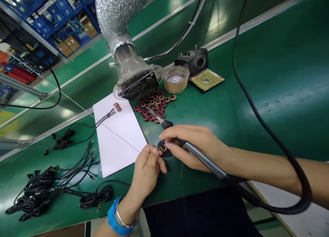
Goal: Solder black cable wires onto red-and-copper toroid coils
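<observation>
My right hand (197,146) is closed round a soldering iron (190,147), whose tip points up and left, over the pile of small coils. My left hand (149,166) pinches a thin solder wire (117,134) that runs in a straight line from the upper left. Just beyond its fingertips, a small wound ring coil (162,147) sits on a round black base (168,154), partly hidden by both hands. A black cable (115,180) leads to behind my left wrist; its end is hidden.
Beyond my hands are a pile of ring coils (154,105), a fume extractor (138,79), a round tub (176,84), an iron stand (192,60) and a yellowish sponge tray (207,80). A white sheet (118,144) and coiled black cables (38,189) lie left.
</observation>
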Tool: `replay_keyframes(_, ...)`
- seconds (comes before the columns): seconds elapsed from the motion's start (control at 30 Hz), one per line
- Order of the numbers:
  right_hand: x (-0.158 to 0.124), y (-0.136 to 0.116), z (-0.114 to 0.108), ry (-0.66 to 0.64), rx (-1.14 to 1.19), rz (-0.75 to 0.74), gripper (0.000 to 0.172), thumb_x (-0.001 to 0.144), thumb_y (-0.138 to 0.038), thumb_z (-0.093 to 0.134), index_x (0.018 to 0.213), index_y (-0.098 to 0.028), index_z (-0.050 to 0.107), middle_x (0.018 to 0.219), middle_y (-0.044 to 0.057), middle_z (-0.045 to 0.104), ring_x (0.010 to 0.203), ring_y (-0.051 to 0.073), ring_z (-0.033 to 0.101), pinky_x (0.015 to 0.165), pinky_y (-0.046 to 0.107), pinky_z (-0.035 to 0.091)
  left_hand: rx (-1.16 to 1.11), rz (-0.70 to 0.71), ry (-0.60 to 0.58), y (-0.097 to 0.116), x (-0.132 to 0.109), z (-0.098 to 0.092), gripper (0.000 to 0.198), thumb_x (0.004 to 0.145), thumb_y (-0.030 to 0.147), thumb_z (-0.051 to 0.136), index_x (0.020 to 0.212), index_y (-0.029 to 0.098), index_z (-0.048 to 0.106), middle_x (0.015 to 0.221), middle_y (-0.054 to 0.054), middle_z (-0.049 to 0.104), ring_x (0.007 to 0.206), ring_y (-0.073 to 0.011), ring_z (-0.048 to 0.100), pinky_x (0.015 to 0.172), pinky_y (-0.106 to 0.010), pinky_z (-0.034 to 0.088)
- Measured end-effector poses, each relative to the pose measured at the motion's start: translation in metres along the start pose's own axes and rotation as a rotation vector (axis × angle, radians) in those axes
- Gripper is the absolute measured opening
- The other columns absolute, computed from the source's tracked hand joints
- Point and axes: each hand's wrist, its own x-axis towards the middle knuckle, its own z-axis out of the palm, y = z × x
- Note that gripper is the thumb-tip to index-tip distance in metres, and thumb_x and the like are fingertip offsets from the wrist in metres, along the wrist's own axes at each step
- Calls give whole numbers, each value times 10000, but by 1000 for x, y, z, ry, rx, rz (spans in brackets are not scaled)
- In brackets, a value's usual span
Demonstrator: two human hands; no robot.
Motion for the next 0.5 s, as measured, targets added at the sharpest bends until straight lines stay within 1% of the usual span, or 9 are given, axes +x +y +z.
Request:
replay_keyframes(0.13, 2, 5, 7, -58, -30, -13, 250, 809, -32, 500, 999, -169, 585, 769, 16, 640, 702, 146, 570, 664, 260, 489, -8, -4, 3, -1, 2, 0, 319, 911, 499, 463, 838, 188, 476, 472, 58, 553, 352, -57, 271, 389, -174, 204)
replay_keyframes(0.27, 1, 8, 12, -117, -4, -11, 248, 806, -53, 515, 1021, -160, 576, 777, 34, 633, 742, 168, 561, 686, 280, 479, -13, 11, -14, -1, 1, -1, 334, 915, 514, 458, 846, 187, 474, 482, 52, 559, 353, -59, 273, 392, -184, 214)
replay_keyframes(0.4, 1, 11, 17, -129, 24, -8, 264, 814, -37, 502, 1040, -152, 574, 773, 30, 621, 740, 168, 541, 704, 288, 467, -20, 47, -64, -3, -3, -1, 322, 946, 497, 435, 842, 192, 447, 524, 45, 566, 412, -67, 296, 431, -190, 223)
replay_keyframes(0.5, 0, 12, 18, -129, 32, -44, 270, 807, -19, 493, 1030, -147, 579, 787, 34, 618, 730, 163, 515, 701, 287, 453, 13, 73, -84, -5, -6, -2, 307, 970, 475, 411, 847, 195, 444, 550, 45, 549, 472, -79, 327, 480, -198, 253)
